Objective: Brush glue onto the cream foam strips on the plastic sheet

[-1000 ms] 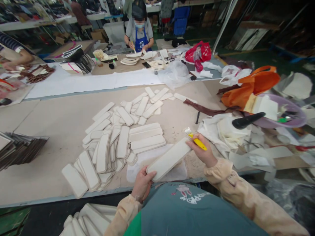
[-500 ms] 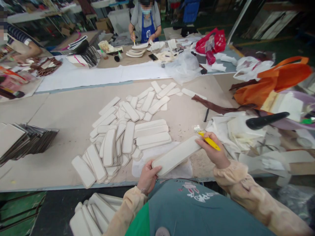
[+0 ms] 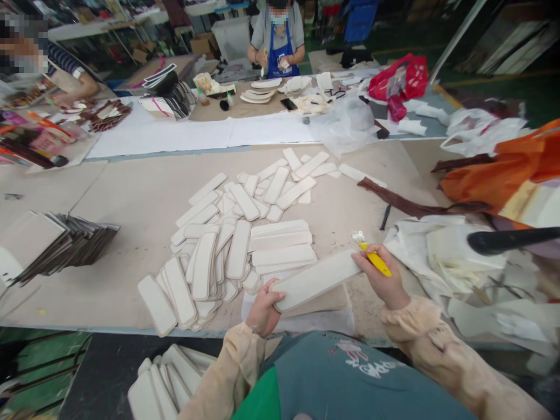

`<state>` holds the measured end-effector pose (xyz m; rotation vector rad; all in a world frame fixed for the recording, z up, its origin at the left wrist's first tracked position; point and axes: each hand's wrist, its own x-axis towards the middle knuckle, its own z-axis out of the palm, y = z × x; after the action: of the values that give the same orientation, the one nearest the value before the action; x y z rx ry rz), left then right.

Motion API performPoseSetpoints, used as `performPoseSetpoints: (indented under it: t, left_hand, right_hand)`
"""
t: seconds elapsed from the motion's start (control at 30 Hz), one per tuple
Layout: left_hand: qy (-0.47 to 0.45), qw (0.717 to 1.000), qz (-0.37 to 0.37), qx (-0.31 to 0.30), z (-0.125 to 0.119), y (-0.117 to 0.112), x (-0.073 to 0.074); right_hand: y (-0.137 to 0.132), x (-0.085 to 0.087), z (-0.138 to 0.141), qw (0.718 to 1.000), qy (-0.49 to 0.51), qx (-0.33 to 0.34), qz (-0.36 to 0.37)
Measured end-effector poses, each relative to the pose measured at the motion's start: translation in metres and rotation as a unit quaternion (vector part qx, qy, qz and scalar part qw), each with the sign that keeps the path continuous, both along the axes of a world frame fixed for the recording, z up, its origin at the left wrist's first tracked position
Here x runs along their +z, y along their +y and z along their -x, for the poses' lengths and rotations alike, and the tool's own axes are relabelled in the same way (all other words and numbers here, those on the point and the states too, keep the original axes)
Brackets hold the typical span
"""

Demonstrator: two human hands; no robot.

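Observation:
Both hands hold one long cream-white padded strip [image 3: 317, 279] above the near table edge. My left hand [image 3: 262, 309] grips its near end, fingers curled round it. My right hand [image 3: 380, 280] supports its far end and also pinches a small brush with a yellow handle [image 3: 373, 259], its white bristles pointing up and left. A spread-out pile of the same white strips [image 3: 227, 239] covers the table just beyond and to the left. Under the held strip lies a sheet of white paper [image 3: 319, 318].
A stack of dark flat pieces [image 3: 56, 245] sits at the left. White scraps, a black handle [image 3: 511, 239] and an orange bag [image 3: 503, 175] crowd the right. More strips [image 3: 161, 382] lie below the table edge. A person in a blue apron [image 3: 280, 35] works at the far table; another person sits at far left.
The view has shifted a little, so everything sits further right and lower in the picture. The strip has tilted flatter between my hands; the grip on strip and brush is the same.

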<state>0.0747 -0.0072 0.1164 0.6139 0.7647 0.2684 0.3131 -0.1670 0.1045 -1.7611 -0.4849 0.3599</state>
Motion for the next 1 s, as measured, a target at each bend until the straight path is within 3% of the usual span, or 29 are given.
performPoseSetpoints:
  t: [0.2, 0.33, 0.43, 0.53, 0.67, 0.77, 0.9, 0.97, 1.0]
  left_hand:
    - [-0.078, 0.995, 0.067, 0.007, -0.017, 0.015, 0.005]
    - [-0.122, 0.989, 0.08, 0.026, -0.026, 0.027, 0.0]
    - [-0.108, 0.992, 0.067, 0.018, -0.031, 0.051, -0.005]
    - [-0.063, 0.998, 0.031, 0.003, -0.042, 0.09, -0.008]
    - [0.002, 0.998, -0.066, -0.011, -0.08, 0.156, -0.012]
    - [0.037, 0.984, -0.171, -0.016, -0.123, 0.206, -0.015]
    - [0.193, 0.912, -0.361, 0.009, -0.165, 0.253, -0.02]
    - [0.236, 0.875, -0.422, 0.02, -0.167, 0.257, -0.026]
    - [0.244, 0.843, -0.479, 0.017, -0.161, 0.252, -0.029]
  right_hand:
    - [0.032, -0.002, -0.004, 0.999, -0.022, 0.032, 0.009]
    - [0.05, -0.006, -0.004, 0.999, -0.001, 0.049, 0.013]
    - [0.062, -0.015, -0.009, 0.998, 0.026, 0.05, 0.02]
    - [0.079, -0.026, -0.026, 0.999, 0.019, 0.037, 0.024]
    - [0.118, -0.036, -0.066, 0.999, -0.023, 0.021, 0.011]
    - [0.156, -0.031, -0.097, 0.997, -0.07, 0.013, 0.006]
    - [0.184, -0.013, -0.12, 0.978, -0.197, -0.002, 0.065]
    - [0.177, -0.009, -0.12, 0.976, -0.197, -0.006, 0.089]
    - [0.166, -0.008, -0.115, 0.976, -0.197, 0.003, 0.092]
